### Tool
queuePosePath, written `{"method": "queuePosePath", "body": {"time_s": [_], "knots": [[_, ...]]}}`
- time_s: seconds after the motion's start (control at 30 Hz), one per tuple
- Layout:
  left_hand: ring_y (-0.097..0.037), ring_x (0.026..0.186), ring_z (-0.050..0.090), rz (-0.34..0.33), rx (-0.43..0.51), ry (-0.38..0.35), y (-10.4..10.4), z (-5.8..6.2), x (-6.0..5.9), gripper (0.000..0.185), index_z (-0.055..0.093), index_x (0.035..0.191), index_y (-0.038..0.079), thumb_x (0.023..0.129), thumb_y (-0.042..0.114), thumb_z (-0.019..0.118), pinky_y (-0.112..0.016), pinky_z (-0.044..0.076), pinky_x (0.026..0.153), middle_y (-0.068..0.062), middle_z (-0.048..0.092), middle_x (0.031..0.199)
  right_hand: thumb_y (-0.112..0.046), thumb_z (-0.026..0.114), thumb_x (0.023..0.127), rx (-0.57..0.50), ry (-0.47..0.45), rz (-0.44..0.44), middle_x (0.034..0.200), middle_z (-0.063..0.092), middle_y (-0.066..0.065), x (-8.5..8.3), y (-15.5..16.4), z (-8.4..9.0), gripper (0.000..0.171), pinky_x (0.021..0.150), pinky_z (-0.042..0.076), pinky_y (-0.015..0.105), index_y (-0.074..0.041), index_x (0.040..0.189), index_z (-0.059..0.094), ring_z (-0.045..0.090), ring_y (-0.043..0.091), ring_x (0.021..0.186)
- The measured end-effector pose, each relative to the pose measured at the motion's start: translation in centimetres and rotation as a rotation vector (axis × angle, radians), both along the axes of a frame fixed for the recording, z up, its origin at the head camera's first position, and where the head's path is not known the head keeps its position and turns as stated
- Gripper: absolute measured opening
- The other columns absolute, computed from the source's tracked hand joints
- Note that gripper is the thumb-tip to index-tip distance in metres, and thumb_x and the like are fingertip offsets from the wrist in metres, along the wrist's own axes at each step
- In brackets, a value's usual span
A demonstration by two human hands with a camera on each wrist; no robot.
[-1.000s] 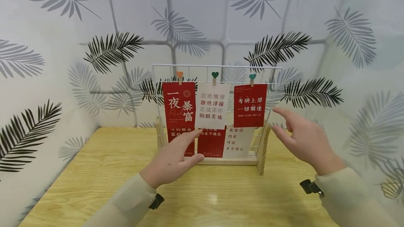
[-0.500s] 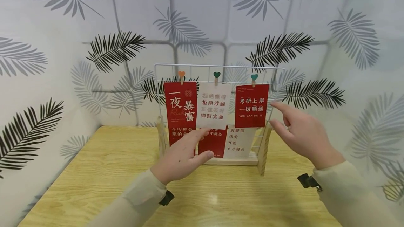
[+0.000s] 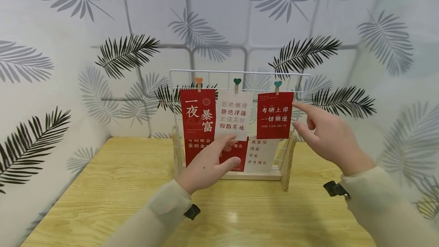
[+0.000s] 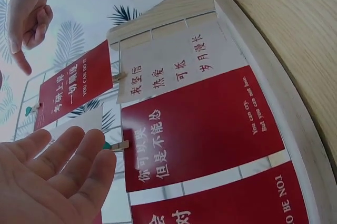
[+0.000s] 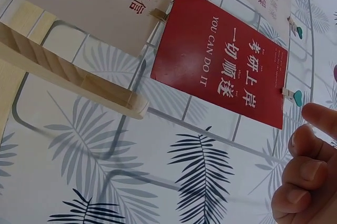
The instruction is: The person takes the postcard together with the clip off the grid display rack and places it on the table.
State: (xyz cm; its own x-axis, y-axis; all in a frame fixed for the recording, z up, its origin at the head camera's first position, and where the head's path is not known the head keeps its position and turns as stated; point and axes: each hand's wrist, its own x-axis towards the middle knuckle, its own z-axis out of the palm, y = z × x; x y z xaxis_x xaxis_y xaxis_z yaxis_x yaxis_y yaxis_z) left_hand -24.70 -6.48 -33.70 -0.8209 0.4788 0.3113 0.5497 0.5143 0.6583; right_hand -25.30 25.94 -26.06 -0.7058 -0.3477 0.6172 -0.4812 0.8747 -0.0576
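Nearest the camera, two pale-sleeved forearms reach forward over the wooden bench [image 3: 113,186], each with a dark strap at the wrist. The left hand [image 3: 209,165] is raised with its back to the head camera, fingers straight and loosely spread, holding nothing; its index fingertip lies at the lower edge of the white card [image 3: 234,114] in the upper row, though whether it touches the paper cannot be told, and its thumb points toward the lower red card [image 3: 236,154] behind it. In the left wrist view the same fingers [image 4: 63,166] fan out just in front of that lower red card [image 4: 200,129] and a small wooden clip. The right hand [image 3: 326,134] is held higher, to the right of the rack, index finger extended and pointing left so its tip comes just beside the upper right edge of the red card reading YOU CAN DO IT [image 3: 275,115]; the other fingers are curled in and grip nothing, which the right wrist view confirms. Behind the hands stands the white wire rack [image 3: 240,72] on wooden feet, at the far side of the bench, with cards hung by heart-topped clips [image 3: 237,83]; the tall red card [image 3: 198,125] hangs at its left. Beyond is the leaf-patterned wall [image 3: 68,48].
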Motion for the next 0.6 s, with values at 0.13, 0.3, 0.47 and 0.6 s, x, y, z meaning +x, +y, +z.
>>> {"method": "queuePosePath", "body": {"time_s": [0.13,0.3,0.47,0.6], "knots": [[-0.016,0.13,0.05,-0.01,0.023,-0.018,0.4,0.1,-0.4,0.068,0.032,0.157,0.027,0.099,0.05,0.06,-0.047,0.045,0.103,0.0,0.051,0.149,-0.041,0.056,0.102,-0.026,0.002,-0.005,0.071,0.044,-0.003,-0.2,-0.4,0.4,0.05,0.049,0.031,0.033,-0.018,0.146,0.054,0.036,0.014,0.056],[-0.015,0.128,0.051,-0.019,0.055,-0.017,1.1,0.6,-0.7,0.067,0.033,0.157,0.028,0.099,0.047,0.061,-0.046,0.047,0.101,0.0,0.051,0.148,-0.04,0.056,0.102,-0.042,0.011,-0.006,0.071,0.045,-0.002,-0.6,-0.6,1.2,0.049,0.052,0.031,0.034,-0.018,0.145,0.054,0.038,0.015,0.059],[-0.017,0.13,0.052,-0.027,0.059,-0.011,1.8,1.3,-1.0,0.068,0.032,0.158,0.027,0.099,0.049,0.06,-0.048,0.046,0.103,0.003,0.049,0.149,-0.041,0.054,0.102,-0.033,0.018,-0.017,0.071,0.046,-0.002,-0.7,-0.9,2.1,0.049,0.05,0.031,0.035,-0.018,0.146,0.054,0.038,0.016,0.058],[-0.02,0.129,0.053,-0.026,0.071,-0.02,2.1,1.4,-1.0,0.069,0.032,0.158,0.027,0.099,0.05,0.06,-0.048,0.048,0.101,0.003,0.05,0.148,-0.044,0.053,0.103,-0.029,-0.016,-0.017,0.069,0.046,-0.002,-1.0,-1.2,2.4,0.05,0.048,0.033,0.035,-0.021,0.147,0.052,0.039,0.017,0.056]]}}
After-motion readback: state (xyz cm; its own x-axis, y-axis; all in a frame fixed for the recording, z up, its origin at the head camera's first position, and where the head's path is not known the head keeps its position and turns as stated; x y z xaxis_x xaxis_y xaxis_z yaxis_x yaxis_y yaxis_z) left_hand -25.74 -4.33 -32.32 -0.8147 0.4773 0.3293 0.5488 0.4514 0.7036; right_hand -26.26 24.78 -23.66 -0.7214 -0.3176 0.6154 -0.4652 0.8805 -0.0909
